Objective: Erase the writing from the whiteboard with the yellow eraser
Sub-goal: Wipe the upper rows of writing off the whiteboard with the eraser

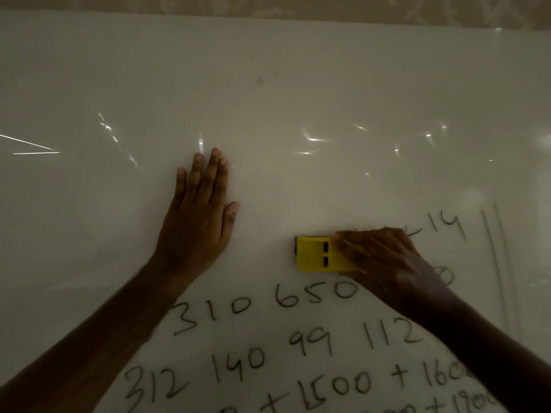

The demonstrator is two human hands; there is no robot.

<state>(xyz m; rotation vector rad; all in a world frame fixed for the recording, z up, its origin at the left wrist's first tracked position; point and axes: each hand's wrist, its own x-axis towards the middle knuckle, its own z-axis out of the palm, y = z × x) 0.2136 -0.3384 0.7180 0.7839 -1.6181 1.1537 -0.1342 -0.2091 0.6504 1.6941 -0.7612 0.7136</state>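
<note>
I note right hand [384,260] gripping yellow eraser [319,254], fingers curled over its right end, eraser pressed flat on whiteboard [298,93]. Left hand [199,216] flat on board, fingers straight, well left of eraser. Black writing [268,347] fills board below eraser and hands; "14" and two vertical strokes at right. Upper board wiped, glare streaks.

yellow eraser [316,254], white whiteboard [268,84], dark writing [316,293]

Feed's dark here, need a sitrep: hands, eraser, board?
Left hand flat on whiteboard, bracing. Right hand grips yellow eraser, pressed to board. Number rows below still unerased. Nothing in the way.
</note>
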